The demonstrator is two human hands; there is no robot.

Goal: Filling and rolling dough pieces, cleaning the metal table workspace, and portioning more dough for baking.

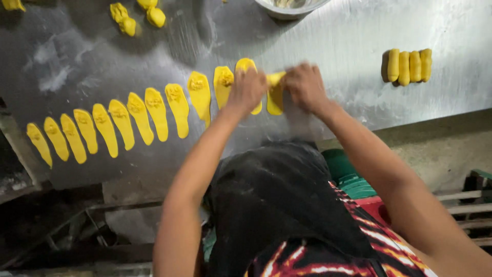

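Black cloth, your apron or shirt, with a red-and-white patterned garment under it, fills the near foreground; green and red stacked plastic items sit just beside your right hip, below the table edge.

Steel worktable, flour-dusted, dull grey, begins past your lap.

Your hands, item by item:
- Left hand: fingers curled and pressed down on the near end of a yellow dough strip.
- Right hand: fingertips pinching the same strip from its other side, at the top end, which looks lifted and folded. The two hands are almost touching across it.

Handling, as a judgement: this strip looks soft, light and pliable, likely to stretch or tear if pulled by one end. Take it at the thick upper end with flat fingertips; the floured steel should let it release cleanly.

Row of flattened dough strips: a dozen or so tongue-shaped pieces, lying side by side to your left, rising toward your hands, several with a small mound of filling at the top.

Rolled dough pieces: four short yellow cylinders, touching one another, well apart to your right.

Far edge: loose dough lumps at upper left; a metal bowl, rim only, contents not clear.
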